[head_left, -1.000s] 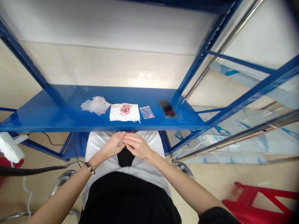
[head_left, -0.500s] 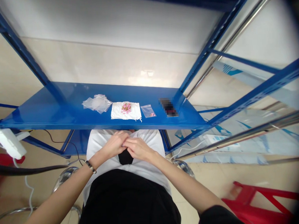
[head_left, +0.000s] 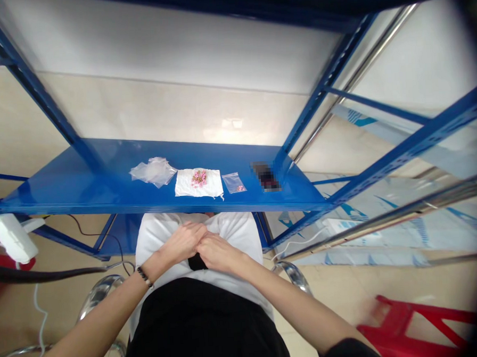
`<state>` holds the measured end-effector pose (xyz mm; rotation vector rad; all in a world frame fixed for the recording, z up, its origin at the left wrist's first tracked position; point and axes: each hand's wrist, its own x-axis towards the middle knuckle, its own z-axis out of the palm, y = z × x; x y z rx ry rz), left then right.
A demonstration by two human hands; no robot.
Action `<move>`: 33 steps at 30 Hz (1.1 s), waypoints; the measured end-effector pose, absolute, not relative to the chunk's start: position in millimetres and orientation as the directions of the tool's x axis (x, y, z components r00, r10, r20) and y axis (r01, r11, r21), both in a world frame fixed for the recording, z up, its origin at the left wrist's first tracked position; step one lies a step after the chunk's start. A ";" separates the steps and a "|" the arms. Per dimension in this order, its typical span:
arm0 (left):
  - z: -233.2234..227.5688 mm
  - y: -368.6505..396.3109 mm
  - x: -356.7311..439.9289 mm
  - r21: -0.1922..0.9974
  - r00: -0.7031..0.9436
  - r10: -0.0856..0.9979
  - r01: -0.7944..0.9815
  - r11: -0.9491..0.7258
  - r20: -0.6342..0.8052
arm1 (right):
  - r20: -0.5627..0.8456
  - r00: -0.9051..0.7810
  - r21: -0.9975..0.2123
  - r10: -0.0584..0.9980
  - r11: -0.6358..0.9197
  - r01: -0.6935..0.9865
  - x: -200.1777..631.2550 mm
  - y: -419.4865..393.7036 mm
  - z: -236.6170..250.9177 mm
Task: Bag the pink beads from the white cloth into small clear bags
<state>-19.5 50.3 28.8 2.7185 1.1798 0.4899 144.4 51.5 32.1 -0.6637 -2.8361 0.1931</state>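
Nearest the camera, the person's two forearms are reaching forward over a black garment and a white apron (head_left: 233,234), and the left wrist is wearing a beaded bracelet (head_left: 144,276). The left hand (head_left: 185,242) and the right hand (head_left: 214,253) are meeting fingertip to fingertip just under the front edge of the blue shelf (head_left: 82,181), both curled narrow as if pinching something very small between them; what they are pinching is too small to make out, so I cannot tell whether either is actually holding anything. Compared with a second ago the hands are sitting slightly lower and closer to the body, but they are staying pressed together in the same way, so the fine work between the fingertips seems to be going on rather than finished.

Further off, on the shelf, a white cloth (head_left: 199,182) is carrying a little heap of pink beads (head_left: 199,177), untouched and well apart from the hands. Just to its right a small clear bag (head_left: 234,182) is lying flat with a few pink bits inside, and to its left a pile of empty clear bags (head_left: 153,170) is resting. A blurred dark object (head_left: 266,176) is lying beyond them, near the shelf's upright.
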 end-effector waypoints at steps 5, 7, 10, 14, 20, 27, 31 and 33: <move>47.6 60.4 -43.4 0.244 0.591 0.727 0.692 -0.679 0.349 | 0.378 -0.847 -0.203 0.374 0.926 0.318 141.5 53.8 51.0; 51.2 66.1 -52.4 0.295 0.506 0.761 0.716 -0.633 0.406 | 0.520 -0.764 -0.253 0.382 0.923 0.290 143.6 56.7 57.5; 53.8 70.9 -56.2 0.489 0.281 0.837 0.707 -0.511 0.469 | 0.675 -0.534 -0.371 0.510 0.859 0.352 149.6 76.8 65.7; 59.8 70.2 -48.7 0.752 0.072 0.898 0.519 -0.406 0.435 | 0.632 -0.252 -0.541 0.733 0.650 0.535 152.9 134.4 74.5; 62.3 75.9 -43.1 0.871 -0.044 0.920 0.342 -0.352 0.389 | 0.472 -0.186 -0.542 0.861 0.451 0.709 136.2 194.1 70.4; 48.6 76.8 -27.8 0.993 -0.037 0.992 0.018 -0.116 0.117 | 0.476 -0.129 -0.468 0.870 0.375 0.800 127.6 200.5 58.1; 44.3 75.5 -21.8 0.980 0.035 0.999 -0.199 0.011 -0.004 | 0.500 -0.155 -0.413 0.852 0.391 0.823 127.5 199.4 56.9; 42.7 76.0 -20.2 0.963 0.074 0.997 -0.265 0.054 -0.036 | 0.513 -0.164 -0.417 0.842 0.412 0.810 127.6 199.1 56.7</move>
